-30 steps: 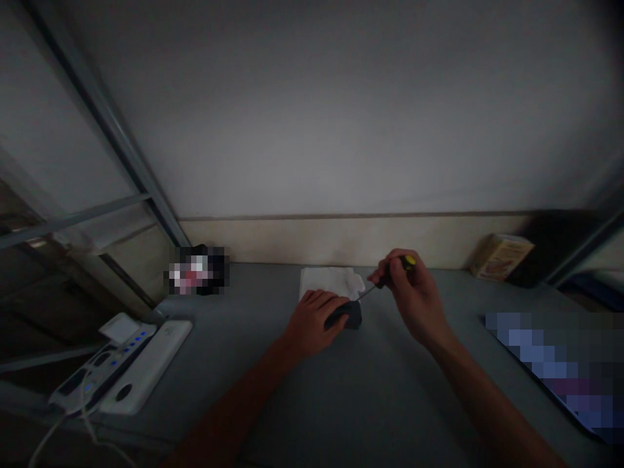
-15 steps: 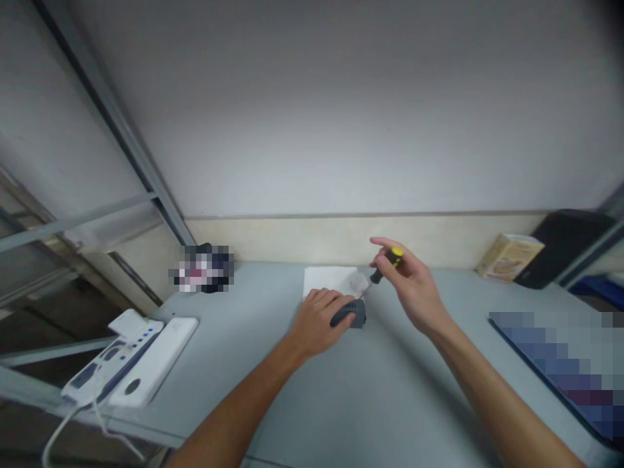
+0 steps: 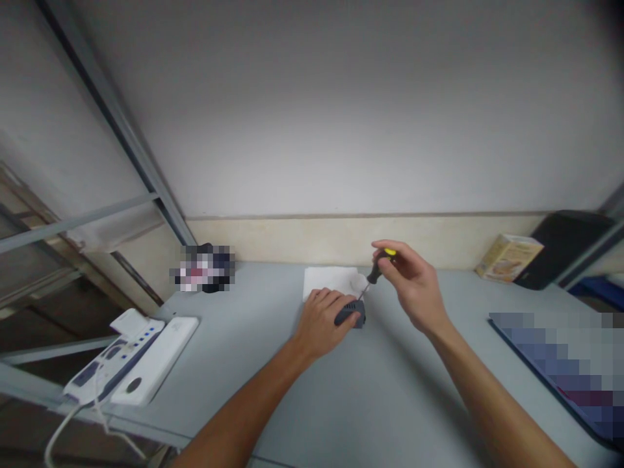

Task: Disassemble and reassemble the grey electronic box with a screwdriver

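Lighting: brighter than one second ago. Screwdriver point(image 3: 377, 268): handle swung from roughly two o'clock of its tip to roughly one. Right hand point(image 3: 413, 281): curled fingers since straightened towards ten o'clock. Left hand point(image 3: 319, 323): thumb advanced along dark grey block point(image 3: 346, 314) towards three o'clock.

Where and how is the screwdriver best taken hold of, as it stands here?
Probably by the dark handle, coming from the person's right, where the right hand already grips it. The screwdriver leans with its yellow end up and rightward; its thin shaft slopes down toward the grey device, where the left hand crowds the left.
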Motion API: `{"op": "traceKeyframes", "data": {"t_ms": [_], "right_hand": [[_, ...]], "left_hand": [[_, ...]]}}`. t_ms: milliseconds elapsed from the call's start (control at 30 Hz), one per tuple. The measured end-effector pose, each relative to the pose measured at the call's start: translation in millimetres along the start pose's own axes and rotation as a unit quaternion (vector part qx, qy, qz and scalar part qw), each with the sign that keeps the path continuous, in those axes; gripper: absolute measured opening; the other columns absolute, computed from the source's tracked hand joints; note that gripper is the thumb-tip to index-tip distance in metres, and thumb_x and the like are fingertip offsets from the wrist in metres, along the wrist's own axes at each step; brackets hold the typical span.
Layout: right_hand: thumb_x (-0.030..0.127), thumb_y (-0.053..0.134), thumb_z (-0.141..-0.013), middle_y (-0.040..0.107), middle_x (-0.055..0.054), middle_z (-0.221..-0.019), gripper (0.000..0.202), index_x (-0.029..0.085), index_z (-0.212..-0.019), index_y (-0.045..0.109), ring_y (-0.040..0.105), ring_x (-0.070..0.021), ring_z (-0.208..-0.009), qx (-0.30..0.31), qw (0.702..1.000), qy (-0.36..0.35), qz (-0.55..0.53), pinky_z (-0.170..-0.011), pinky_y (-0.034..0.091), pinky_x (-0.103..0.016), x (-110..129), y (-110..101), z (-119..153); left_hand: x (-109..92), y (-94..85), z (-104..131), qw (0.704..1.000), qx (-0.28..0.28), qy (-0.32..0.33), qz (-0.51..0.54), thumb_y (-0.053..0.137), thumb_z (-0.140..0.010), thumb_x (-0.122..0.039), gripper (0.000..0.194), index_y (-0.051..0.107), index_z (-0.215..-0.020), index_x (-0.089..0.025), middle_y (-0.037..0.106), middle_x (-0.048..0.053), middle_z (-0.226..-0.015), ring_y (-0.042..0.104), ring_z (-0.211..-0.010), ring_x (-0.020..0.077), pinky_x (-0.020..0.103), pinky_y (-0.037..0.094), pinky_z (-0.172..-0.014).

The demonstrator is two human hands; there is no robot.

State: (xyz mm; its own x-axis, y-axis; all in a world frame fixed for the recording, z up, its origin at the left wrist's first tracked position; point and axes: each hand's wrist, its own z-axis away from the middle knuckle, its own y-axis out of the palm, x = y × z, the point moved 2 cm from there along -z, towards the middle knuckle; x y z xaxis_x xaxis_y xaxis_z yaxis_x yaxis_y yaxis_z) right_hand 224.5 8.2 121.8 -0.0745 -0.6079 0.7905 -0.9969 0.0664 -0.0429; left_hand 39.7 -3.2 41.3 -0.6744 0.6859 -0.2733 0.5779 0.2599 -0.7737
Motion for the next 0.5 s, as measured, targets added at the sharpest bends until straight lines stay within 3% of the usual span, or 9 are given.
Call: {"op": "traceKeyframes", "data": {"t_ms": [133, 300, 433, 500], "right_hand": [[0.038, 0.055, -0.098, 0.065, -0.007, -0.11, 0.025, 0.028, -0.119, 0.063, 0.062, -0.0219, -0.099, 0.0, 0.999, 0.016, -0.051, -0.087, 0.051, -0.037, -3.8, -4.0, 1.9], [0.035, 0.071, -0.088, 0.064, -0.004, -0.099, 0.023, 0.027, -0.109, 0.067, 0.062, -0.0197, -0.09, -0.029, 0.999, 0.015, -0.004, -0.077, 0.051, -0.032, -5.6, -6.7, 2.8], [0.037, 0.058, -0.097, 0.066, -0.006, -0.111, 0.027, 0.029, -0.123, 0.063, 0.064, -0.022, -0.099, 0.0, 0.998, 0.02, -0.055, -0.089, 0.051, -0.039, -5.1, -5.5, 3.4], [0.038, 0.058, -0.097, 0.065, -0.006, -0.112, 0.024, 0.028, -0.118, 0.064, 0.063, -0.0223, -0.102, -0.009, 0.999, 0.018, -0.039, -0.087, 0.052, -0.037, -5.3, -5.6, 3.7]], "left_hand": [[0.3, 0.0, -0.4, 1.0, 0.002, 0.003, 0.003, 0.056, -0.098, -0.04, 0.026, 0.064, -0.118, -0.025, 0.071, 0.004, -0.104, 0.059, -0.098, 0.0231, 0.039, 0.043, -0.089], [0.8, -1.0, -0.7, 1.0, 0.002, 0.002, 0.003, 0.058, -0.097, -0.038, 0.026, 0.065, -0.119, -0.025, 0.071, 0.005, -0.104, 0.059, -0.098, 0.0236, 0.04, 0.043, -0.09], [-0.8, -1.6, -1.9, 1.0, 0.002, -0.006, 0.007, 0.06, -0.095, -0.037, 0.026, 0.066, -0.117, -0.025, 0.071, 0.004, -0.103, 0.059, -0.097, 0.0237, 0.04, 0.043, -0.089], [-2.7, -2.3, -3.0, 1.0, 0.003, -0.015, 0.01, 0.062, -0.094, -0.036, 0.024, 0.066, -0.115, -0.025, 0.072, 0.004, -0.103, 0.058, -0.098, 0.0239, 0.04, 0.044, -0.089]]}}
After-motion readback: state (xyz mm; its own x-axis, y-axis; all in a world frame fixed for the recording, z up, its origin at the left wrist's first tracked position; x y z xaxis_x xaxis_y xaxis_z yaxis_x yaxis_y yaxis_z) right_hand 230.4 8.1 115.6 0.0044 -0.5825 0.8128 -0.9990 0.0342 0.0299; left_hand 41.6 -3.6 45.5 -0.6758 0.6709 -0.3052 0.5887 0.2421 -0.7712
